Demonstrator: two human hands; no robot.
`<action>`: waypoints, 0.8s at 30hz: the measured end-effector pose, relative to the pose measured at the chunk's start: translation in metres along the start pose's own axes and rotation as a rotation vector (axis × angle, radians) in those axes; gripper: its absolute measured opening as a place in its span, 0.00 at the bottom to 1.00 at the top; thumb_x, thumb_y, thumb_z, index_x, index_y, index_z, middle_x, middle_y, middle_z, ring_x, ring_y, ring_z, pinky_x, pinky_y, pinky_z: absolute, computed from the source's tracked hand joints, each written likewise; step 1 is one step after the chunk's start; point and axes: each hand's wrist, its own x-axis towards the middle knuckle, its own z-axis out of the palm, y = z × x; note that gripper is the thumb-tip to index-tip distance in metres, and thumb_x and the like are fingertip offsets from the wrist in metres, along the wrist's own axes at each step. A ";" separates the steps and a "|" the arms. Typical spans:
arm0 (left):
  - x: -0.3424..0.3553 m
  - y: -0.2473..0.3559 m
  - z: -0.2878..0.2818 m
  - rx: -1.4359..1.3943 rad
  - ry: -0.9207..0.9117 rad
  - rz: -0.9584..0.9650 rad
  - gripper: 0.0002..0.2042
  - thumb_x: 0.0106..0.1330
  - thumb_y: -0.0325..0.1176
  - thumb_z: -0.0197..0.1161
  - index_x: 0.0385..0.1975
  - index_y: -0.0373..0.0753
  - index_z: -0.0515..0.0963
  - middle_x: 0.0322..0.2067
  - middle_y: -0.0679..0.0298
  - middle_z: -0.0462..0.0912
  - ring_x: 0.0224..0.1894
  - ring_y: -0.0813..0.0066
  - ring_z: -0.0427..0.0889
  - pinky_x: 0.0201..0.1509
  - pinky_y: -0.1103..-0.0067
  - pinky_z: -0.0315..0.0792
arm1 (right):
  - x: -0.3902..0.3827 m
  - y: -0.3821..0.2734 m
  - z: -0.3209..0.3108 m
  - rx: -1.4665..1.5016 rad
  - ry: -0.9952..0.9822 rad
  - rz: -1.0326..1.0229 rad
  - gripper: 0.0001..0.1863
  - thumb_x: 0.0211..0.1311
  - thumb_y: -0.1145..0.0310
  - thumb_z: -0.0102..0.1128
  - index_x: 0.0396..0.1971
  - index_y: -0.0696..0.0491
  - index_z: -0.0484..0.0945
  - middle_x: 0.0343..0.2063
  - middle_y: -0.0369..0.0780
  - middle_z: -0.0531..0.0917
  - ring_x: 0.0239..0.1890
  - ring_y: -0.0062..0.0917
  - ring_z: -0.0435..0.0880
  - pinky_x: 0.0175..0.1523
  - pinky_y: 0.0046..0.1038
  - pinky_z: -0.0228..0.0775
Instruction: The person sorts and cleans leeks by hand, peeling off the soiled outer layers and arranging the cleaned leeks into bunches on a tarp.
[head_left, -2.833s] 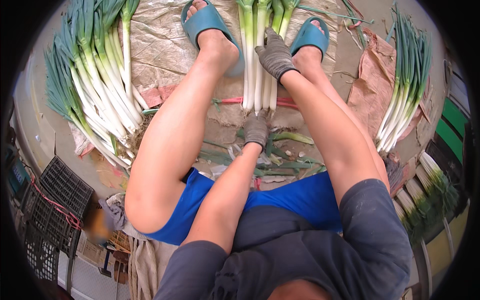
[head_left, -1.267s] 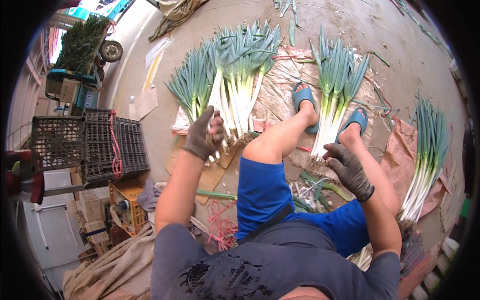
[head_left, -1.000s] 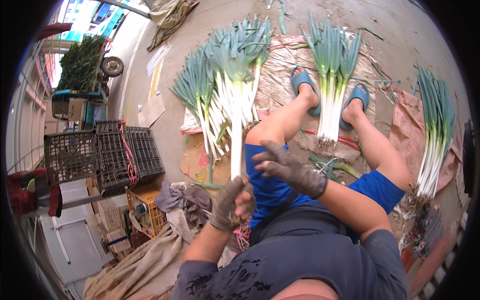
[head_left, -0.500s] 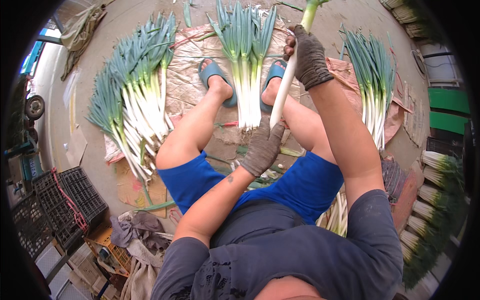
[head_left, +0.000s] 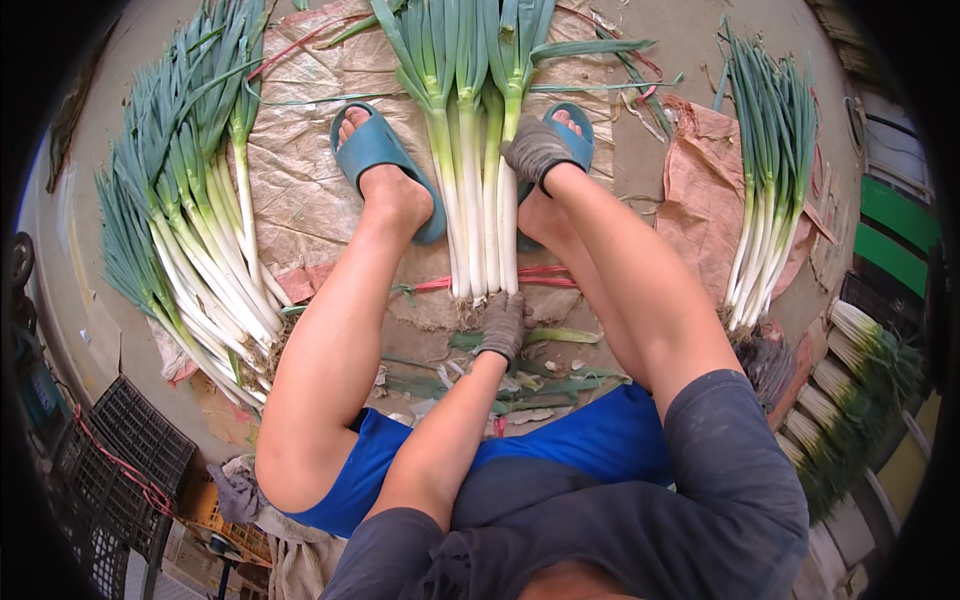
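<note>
A row of leeks (head_left: 470, 215) with long white stems and green tops lies between my feet, roots toward me. My right hand (head_left: 542, 152), in a dark grey glove, closes against the upper stem of the rightmost leek (head_left: 508, 215). At that leek's root end is my left hand (head_left: 503, 328), gloved too, its fingers closed about the base. The fingertips of both hands are partly hidden. Red twine (head_left: 545, 277) runs across the ground by the lower stems.
A large leek pile (head_left: 190, 215) lies left, a smaller bundle (head_left: 770, 190) right. My feet in teal slippers (head_left: 385, 150) flank the row on a tan sack sheet (head_left: 300, 170). Leaf scraps (head_left: 560, 385) litter the ground near me. Black crates (head_left: 125, 440) stand lower left; tied bundles (head_left: 835, 370) lie far right.
The leek that both hands held up in the air is now down at the right side of the row. Both hands have lowered with it, and the view has shifted closer.
</note>
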 end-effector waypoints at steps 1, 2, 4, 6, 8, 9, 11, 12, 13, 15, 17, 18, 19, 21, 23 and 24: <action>0.000 0.002 0.007 0.006 -0.027 -0.011 0.10 0.72 0.37 0.54 0.37 0.36 0.73 0.25 0.62 0.79 0.20 0.75 0.77 0.22 0.77 0.73 | 0.015 0.023 0.028 -0.021 0.050 0.048 0.37 0.55 0.42 0.56 0.57 0.56 0.73 0.58 0.58 0.72 0.64 0.52 0.66 0.68 0.46 0.55; 0.003 0.007 0.010 0.029 -0.032 -0.050 0.10 0.72 0.38 0.54 0.37 0.36 0.73 0.25 0.62 0.79 0.20 0.75 0.77 0.22 0.78 0.73 | 0.023 0.032 0.038 -0.087 0.093 0.052 0.41 0.56 0.37 0.51 0.57 0.60 0.72 0.57 0.57 0.74 0.61 0.50 0.70 0.66 0.46 0.59; 0.004 0.010 -0.004 -0.012 0.051 -0.142 0.11 0.72 0.38 0.55 0.36 0.36 0.74 0.24 0.62 0.79 0.20 0.76 0.78 0.22 0.78 0.73 | 0.016 -0.030 -0.025 -0.095 -0.215 -0.019 0.42 0.56 0.38 0.54 0.56 0.63 0.70 0.54 0.57 0.77 0.57 0.51 0.74 0.63 0.45 0.64; 0.007 0.012 -0.006 0.009 0.070 -0.206 0.11 0.72 0.39 0.55 0.37 0.36 0.75 0.24 0.62 0.80 0.20 0.76 0.77 0.22 0.78 0.72 | 0.020 -0.054 -0.093 0.001 -0.475 0.009 0.44 0.56 0.39 0.57 0.55 0.67 0.69 0.51 0.57 0.79 0.53 0.51 0.79 0.59 0.45 0.69; 0.010 0.013 -0.003 0.042 0.060 -0.260 0.11 0.72 0.40 0.55 0.38 0.37 0.76 0.24 0.62 0.80 0.19 0.76 0.77 0.22 0.78 0.72 | 0.041 -0.025 -0.085 0.340 -0.312 0.002 0.42 0.55 0.43 0.60 0.56 0.67 0.67 0.51 0.59 0.78 0.55 0.51 0.78 0.60 0.42 0.69; 0.008 0.016 -0.005 0.013 0.094 -0.273 0.12 0.72 0.40 0.55 0.38 0.37 0.76 0.24 0.62 0.81 0.19 0.75 0.77 0.22 0.77 0.72 | 0.046 -0.034 -0.086 0.511 -0.242 -0.051 0.42 0.54 0.45 0.62 0.56 0.67 0.67 0.51 0.59 0.78 0.55 0.50 0.78 0.60 0.41 0.69; 0.010 0.012 0.000 0.052 0.050 -0.293 0.12 0.72 0.41 0.55 0.39 0.38 0.76 0.24 0.63 0.81 0.19 0.75 0.77 0.22 0.77 0.72 | 0.085 0.008 -0.062 0.574 -0.046 0.048 0.36 0.58 0.45 0.62 0.54 0.61 0.73 0.49 0.57 0.80 0.53 0.47 0.80 0.59 0.37 0.70; 0.013 0.009 -0.002 0.046 0.054 -0.281 0.12 0.71 0.41 0.55 0.39 0.38 0.76 0.24 0.63 0.81 0.19 0.75 0.77 0.22 0.77 0.72 | 0.093 0.005 -0.066 0.682 -0.054 0.078 0.35 0.58 0.43 0.62 0.52 0.61 0.76 0.48 0.56 0.81 0.52 0.48 0.80 0.57 0.40 0.72; 0.010 0.006 -0.001 0.049 0.056 -0.267 0.12 0.71 0.41 0.55 0.39 0.38 0.76 0.24 0.63 0.81 0.19 0.75 0.77 0.22 0.77 0.71 | 0.102 0.013 -0.062 0.749 -0.024 0.028 0.37 0.57 0.42 0.62 0.55 0.60 0.73 0.49 0.55 0.80 0.51 0.48 0.80 0.55 0.42 0.73; 0.003 0.006 -0.007 -0.023 0.086 -0.305 0.11 0.71 0.40 0.56 0.38 0.38 0.76 0.24 0.62 0.81 0.19 0.75 0.77 0.22 0.77 0.71 | 0.094 -0.025 -0.086 1.191 -0.429 0.228 0.36 0.60 0.43 0.60 0.57 0.58 0.73 0.48 0.51 0.81 0.52 0.42 0.80 0.58 0.40 0.70; 0.007 0.005 -0.002 -0.087 0.063 -0.311 0.09 0.70 0.38 0.57 0.37 0.39 0.75 0.23 0.62 0.80 0.19 0.74 0.77 0.21 0.78 0.69 | 0.111 -0.010 -0.077 1.308 -0.296 0.134 0.32 0.62 0.45 0.58 0.54 0.57 0.77 0.45 0.46 0.85 0.50 0.38 0.82 0.56 0.37 0.71; 0.007 0.005 -0.002 -0.108 0.073 -0.336 0.09 0.70 0.38 0.57 0.37 0.39 0.75 0.23 0.62 0.80 0.19 0.75 0.77 0.21 0.78 0.69 | 0.106 -0.014 -0.084 1.128 -0.136 -0.025 0.31 0.63 0.45 0.58 0.52 0.58 0.78 0.44 0.45 0.85 0.48 0.40 0.82 0.54 0.37 0.73; 0.007 0.005 -0.002 -0.126 0.080 -0.361 0.08 0.70 0.37 0.58 0.37 0.39 0.75 0.23 0.62 0.80 0.19 0.75 0.76 0.20 0.78 0.68 | 0.099 -0.013 -0.092 0.801 -0.036 -0.127 0.30 0.61 0.47 0.60 0.50 0.58 0.78 0.45 0.43 0.85 0.48 0.40 0.82 0.52 0.36 0.73; 0.003 0.010 -0.003 -0.203 0.100 -0.338 0.09 0.71 0.38 0.55 0.34 0.40 0.75 0.21 0.63 0.78 0.18 0.76 0.74 0.19 0.77 0.67 | 0.079 -0.024 -0.070 0.436 0.146 -0.264 0.33 0.60 0.48 0.61 0.56 0.58 0.72 0.49 0.49 0.80 0.49 0.40 0.80 0.54 0.37 0.72; 0.008 0.006 -0.014 -0.154 0.021 -0.423 0.12 0.71 0.41 0.53 0.36 0.39 0.77 0.25 0.58 0.81 0.22 0.70 0.79 0.23 0.72 0.71 | 0.029 -0.035 -0.081 0.355 0.045 -0.398 0.38 0.59 0.45 0.60 0.62 0.57 0.66 0.56 0.56 0.75 0.57 0.46 0.76 0.62 0.39 0.67; 0.018 0.001 -0.015 -0.064 -0.070 -0.483 0.13 0.70 0.42 0.52 0.38 0.39 0.78 0.26 0.55 0.83 0.24 0.67 0.81 0.25 0.69 0.74 | 0.012 -0.009 -0.096 0.375 -0.055 -0.414 0.37 0.60 0.47 0.59 0.62 0.57 0.66 0.57 0.56 0.74 0.58 0.46 0.75 0.63 0.38 0.65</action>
